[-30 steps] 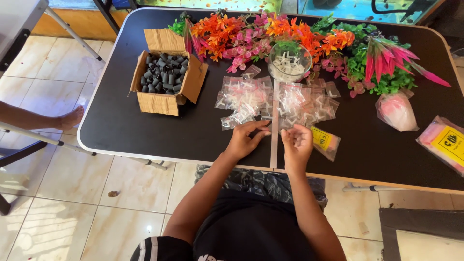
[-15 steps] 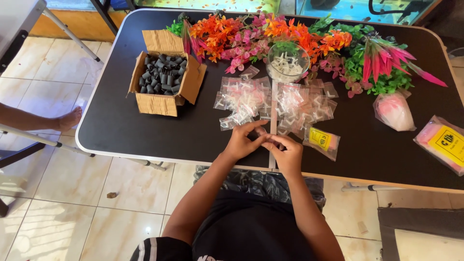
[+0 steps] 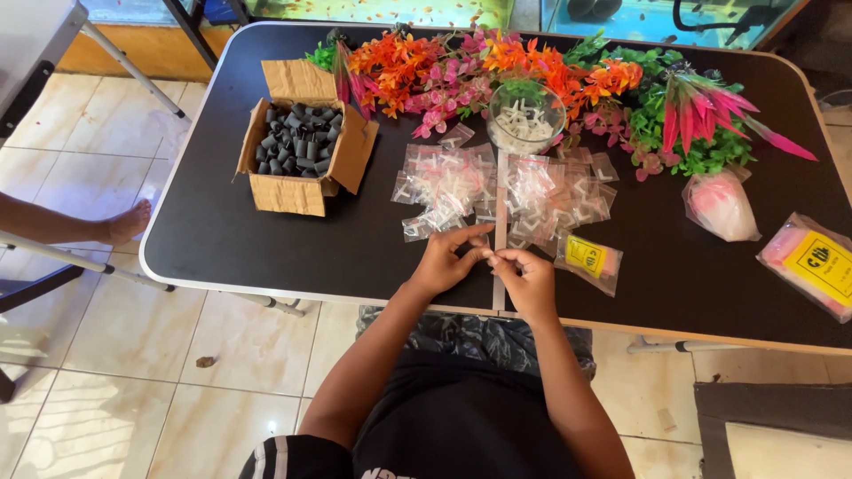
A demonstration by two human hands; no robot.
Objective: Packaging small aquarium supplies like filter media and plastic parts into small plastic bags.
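Observation:
My left hand [image 3: 448,262] and my right hand [image 3: 525,277] meet at the front edge of the black table [image 3: 222,248], fingertips pinched together on a small clear plastic bag [image 3: 489,253]. Just beyond them lie two heaps of small clear zip bags with white plastic fittings inside, one on the left [image 3: 444,182] and one on the right [image 3: 555,191]. A glass bowl [image 3: 525,115] of loose white fittings stands behind the heaps. What the pinched bag contains is too small to tell.
An open cardboard box [image 3: 302,142] of dark grey tubes sits at the left. Artificial flowers [image 3: 532,66] line the far edge. A yellow-labelled packet [image 3: 588,259], a pink-white bag [image 3: 719,204] and a pink-yellow packet [image 3: 812,266] lie at the right. Another person's foot [image 3: 124,223] rests at the left.
My hands have come together from slightly apart. The right hand has shifted left toward the left hand, and both now pinch the small bag between them.

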